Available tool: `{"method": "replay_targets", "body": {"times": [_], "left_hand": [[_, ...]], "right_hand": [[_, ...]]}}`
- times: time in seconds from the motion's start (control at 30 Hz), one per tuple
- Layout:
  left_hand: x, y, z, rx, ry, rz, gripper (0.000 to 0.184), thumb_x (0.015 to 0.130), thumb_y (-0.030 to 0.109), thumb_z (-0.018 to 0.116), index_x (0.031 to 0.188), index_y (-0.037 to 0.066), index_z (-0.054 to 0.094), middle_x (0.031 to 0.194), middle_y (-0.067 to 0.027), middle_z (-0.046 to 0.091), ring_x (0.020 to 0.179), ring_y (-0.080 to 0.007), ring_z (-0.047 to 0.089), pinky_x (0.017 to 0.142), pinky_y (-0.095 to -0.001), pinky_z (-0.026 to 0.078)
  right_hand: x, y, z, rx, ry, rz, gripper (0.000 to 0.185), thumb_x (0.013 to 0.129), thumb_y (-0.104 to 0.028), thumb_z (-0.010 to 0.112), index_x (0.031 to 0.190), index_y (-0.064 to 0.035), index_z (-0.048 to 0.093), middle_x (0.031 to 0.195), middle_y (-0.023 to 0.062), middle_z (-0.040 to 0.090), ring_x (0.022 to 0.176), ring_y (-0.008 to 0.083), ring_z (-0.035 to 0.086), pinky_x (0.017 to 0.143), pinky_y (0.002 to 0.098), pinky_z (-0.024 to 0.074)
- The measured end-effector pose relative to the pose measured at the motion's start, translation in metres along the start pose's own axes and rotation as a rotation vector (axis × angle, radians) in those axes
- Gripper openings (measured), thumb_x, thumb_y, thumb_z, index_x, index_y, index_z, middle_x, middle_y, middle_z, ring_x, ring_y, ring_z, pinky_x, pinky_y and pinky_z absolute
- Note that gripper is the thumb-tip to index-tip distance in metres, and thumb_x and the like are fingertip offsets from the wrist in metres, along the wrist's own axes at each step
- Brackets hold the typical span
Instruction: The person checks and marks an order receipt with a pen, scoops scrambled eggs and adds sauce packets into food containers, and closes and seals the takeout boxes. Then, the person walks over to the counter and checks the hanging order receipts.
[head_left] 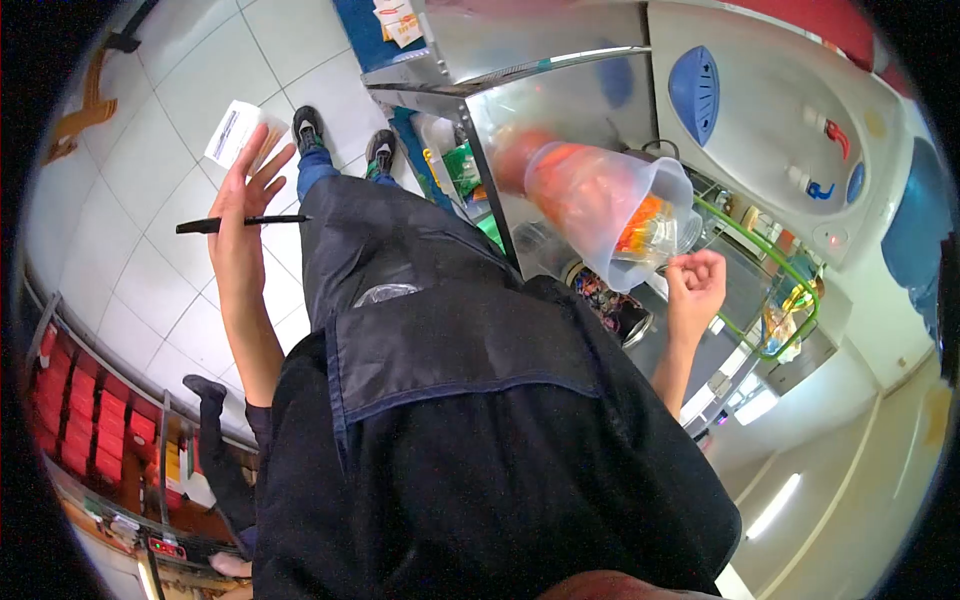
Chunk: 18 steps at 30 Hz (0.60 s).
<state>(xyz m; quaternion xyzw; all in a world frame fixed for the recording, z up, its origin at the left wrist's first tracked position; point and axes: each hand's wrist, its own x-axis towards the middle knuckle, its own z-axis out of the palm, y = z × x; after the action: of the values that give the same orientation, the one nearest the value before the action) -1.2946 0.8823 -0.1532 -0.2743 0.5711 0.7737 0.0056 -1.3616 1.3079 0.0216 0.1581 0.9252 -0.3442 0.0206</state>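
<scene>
My left hand point(238, 205) is raised at the left, its fingers partly spread. A black pen point(195, 226) lies across it, and a white printed paper item point(229, 132) sits behind its fingers. On the right, my right hand point(697, 285) has its fingers curled, pinching the edge of a clear packet point(660, 238) with orange and yellow printing. That packet is at the mouth of a translucent plastic container point(617, 262), tilted on its side in this view, with reddish-orange contents showing through its wall.
A metal counter point(505, 110) stands beside a white sink point(770, 110) with red and blue taps. A green-rimmed rack point(812, 318) is at the right. Shelves with red boxes point(75, 425) line the lower left, near another person's dark-clothed leg point(215, 450). The floor is tiled point(165, 255).
</scene>
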Motion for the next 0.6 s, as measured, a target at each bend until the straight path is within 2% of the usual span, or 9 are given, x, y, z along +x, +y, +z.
{"method": "replay_targets", "body": {"times": [0.03,0.13,0.23,0.33,0.47,0.6], "left_hand": [[0.000,0.000,0.005,-0.009,0.046,0.016,0.057,0.095,0.041,0.038,0.131,-0.001,0.047,0.134,-0.0161,0.049,0.116,-0.0307,0.054,0.094,-0.0393,0.040],[0.000,0.001,0.010,0.029,0.046,0.002,0.056,0.095,0.041,0.037,0.131,0.000,0.047,0.134,-0.0160,0.049,0.116,-0.0304,0.054,0.095,-0.0400,0.039],[-0.002,0.002,0.012,0.033,0.030,0.014,0.056,0.095,0.042,0.037,0.131,0.000,0.047,0.134,-0.0160,0.049,0.116,-0.0301,0.055,0.095,-0.0405,0.039],[-0.003,0.003,0.011,0.047,0.010,0.036,0.057,0.095,0.042,0.037,0.131,0.000,0.047,0.134,-0.0159,0.049,0.115,-0.0298,0.055,0.095,-0.0408,0.039],[-0.005,0.004,0.013,0.060,0.021,0.041,0.057,0.095,0.043,0.037,0.132,0.000,0.047,0.133,-0.0158,0.049,0.116,-0.0297,0.055,0.095,-0.0406,0.039],[-0.008,0.002,0.013,0.065,0.030,0.039,0.058,0.095,0.044,0.037,0.132,0.000,0.047,0.133,-0.0158,0.050,0.116,-0.0298,0.054,0.096,-0.0407,0.039]], "right_hand": [[0.002,-0.004,0.000,-0.286,-0.005,-0.057,0.028,0.073,0.005,0.060,0.098,-0.0043,0.052,0.084,0.0078,0.061,0.066,0.0094,0.055,0.061,0.0206,0.0437],[0.004,-0.029,0.011,-0.807,0.018,-0.527,0.039,0.069,-0.004,0.068,0.105,-0.0049,0.057,0.095,0.0100,0.061,0.083,0.0220,0.058,0.074,0.0307,0.0475],[0.020,-0.052,0.031,-0.772,-0.423,-0.784,0.049,0.062,-0.013,0.074,0.108,-0.0061,0.058,0.106,0.0104,0.058,0.098,0.0309,0.053,0.085,0.0383,0.0460],[0.034,-0.058,0.046,-0.806,-0.573,-0.846,0.053,0.058,-0.017,0.077,0.107,-0.0056,0.059,0.111,0.0083,0.058,0.103,0.0299,0.051,0.086,0.0396,0.0459],[0.040,-0.046,0.059,-0.851,-0.621,-0.801,0.053,0.061,-0.020,0.076,0.110,-0.0062,0.060,0.118,0.0097,0.056,0.109,0.0303,0.049,0.087,0.0387,0.0452],[0.043,-0.042,0.051,-0.740,-0.656,-0.768,0.033,0.069,-0.014,0.070,0.101,-0.0053,0.064,0.104,0.0112,0.063,0.102,0.0291,0.056,0.084,0.0376,0.0464]]}}
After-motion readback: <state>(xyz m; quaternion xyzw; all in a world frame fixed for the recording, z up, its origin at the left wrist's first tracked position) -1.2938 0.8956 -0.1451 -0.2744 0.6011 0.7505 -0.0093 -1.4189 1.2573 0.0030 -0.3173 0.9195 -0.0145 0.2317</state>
